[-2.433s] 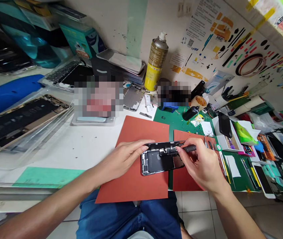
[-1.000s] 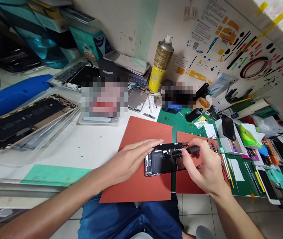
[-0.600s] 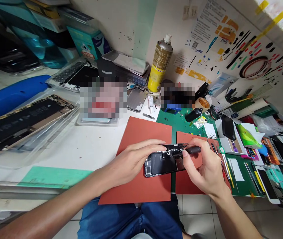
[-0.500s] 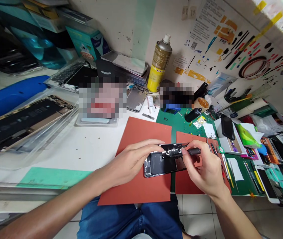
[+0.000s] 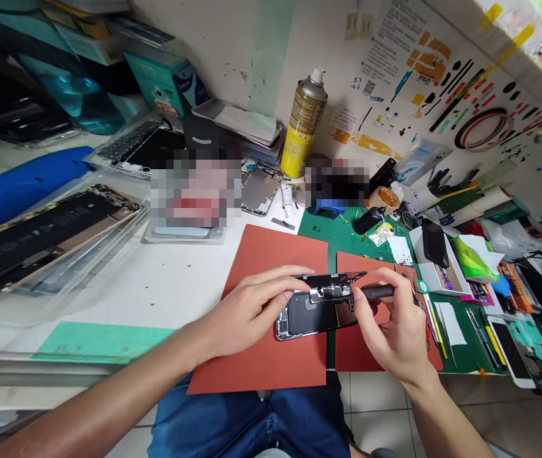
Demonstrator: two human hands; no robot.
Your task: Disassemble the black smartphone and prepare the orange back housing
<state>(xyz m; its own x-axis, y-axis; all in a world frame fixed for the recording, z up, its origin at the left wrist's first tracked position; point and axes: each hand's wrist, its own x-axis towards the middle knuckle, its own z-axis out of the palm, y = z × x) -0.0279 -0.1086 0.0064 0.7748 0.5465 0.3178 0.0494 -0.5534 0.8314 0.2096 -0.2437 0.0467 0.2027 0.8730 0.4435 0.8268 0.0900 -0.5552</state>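
Observation:
An opened phone point(image 5: 309, 315) lies across two reddish-brown mats, its dark battery and inner parts exposed. A long dark part with metal plates point(image 5: 331, 293) sits along its far side. My left hand point(image 5: 247, 312) steadies the phone's left end, fingers stretched over the far edge and the thumb near the left side. In my right hand point(image 5: 395, 331) is a black-handled tool point(image 5: 378, 292), pinched between thumb and fingers and pointing left over the phone's right end. Its tip is too small to make out.
Behind the mats stands a yellow spray can point(image 5: 302, 124). To the right lie pens and thin tools point(image 5: 443, 327), a white box with a black item point(image 5: 436, 245) and a white phone point(image 5: 512, 353). A phone housing point(image 5: 51, 235) rests in plastic on the left.
My right hand has shifted slightly right, drawing the black-handled tool back from the dark part, so more of the phone's right end shows. My left hand stays in place.

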